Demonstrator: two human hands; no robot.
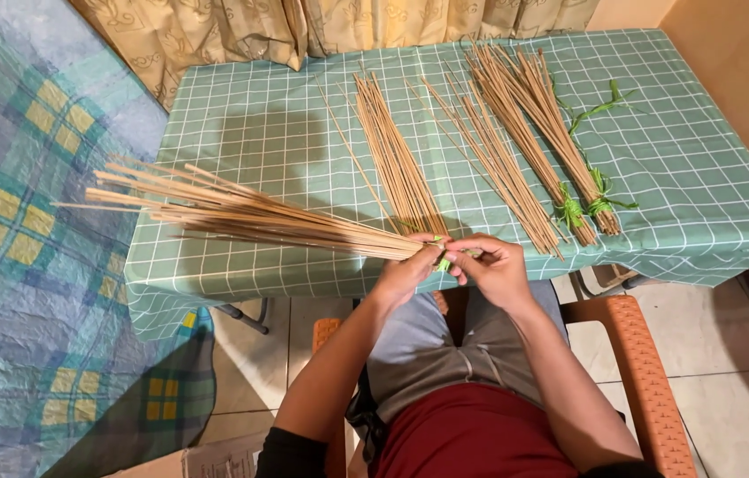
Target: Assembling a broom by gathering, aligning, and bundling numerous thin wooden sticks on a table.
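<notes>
My left hand (407, 270) grips the gathered end of a bundle of thin tan sticks (242, 214) that fans out to the left over the table edge. My right hand (491, 265) meets it at that same end and pinches a green strip (443, 262) at the bundle's base. Two tied bundles (538, 133) with green ties (583, 209) lie on the right part of the table. Loose sticks (397, 164) lie in the middle, and a further loose pile (494, 164) lies between them and the tied bundles.
The table wears a green checked cloth (259, 133). Spare green strips (600, 106) lie at the far right. A beige curtain (304, 26) hangs behind. A blue plaid sheet (29, 221) lies to the left. I sit on an orange chair (640, 363).
</notes>
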